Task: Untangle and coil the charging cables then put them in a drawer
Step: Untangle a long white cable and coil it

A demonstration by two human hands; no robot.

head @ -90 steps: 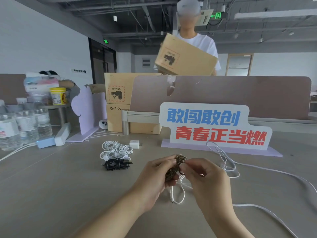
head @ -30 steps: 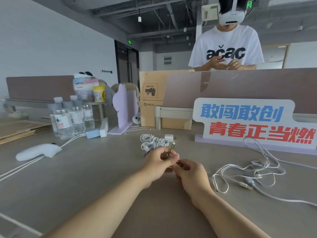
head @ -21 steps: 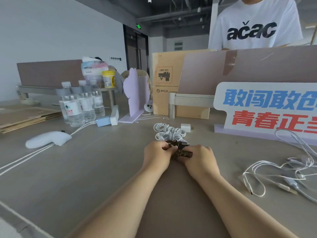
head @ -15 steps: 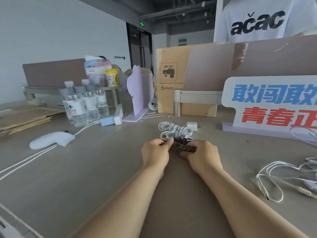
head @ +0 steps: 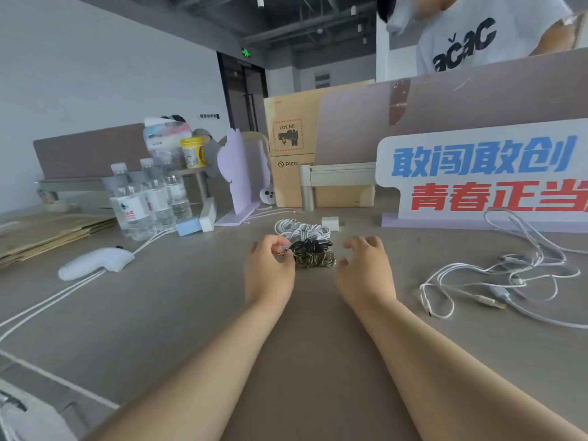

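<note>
Braided cable bundle (head: 313,254) on table (head: 159,297), plug (head: 284,249) in grip of left hand (head: 269,272), right hand (head: 366,268) released.

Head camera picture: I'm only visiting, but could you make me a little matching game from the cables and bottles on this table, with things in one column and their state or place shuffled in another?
Things
1. braided cable
2. white cable bundle
3. loose white cables
4. water bottles

States or places
A. standing upright, left side of the table
B. uncoiled, sprawled at the right
C. coiled, dark with gold flecks
D. coiled, white

Pairs: 1-C, 2-D, 3-B, 4-A.
</note>
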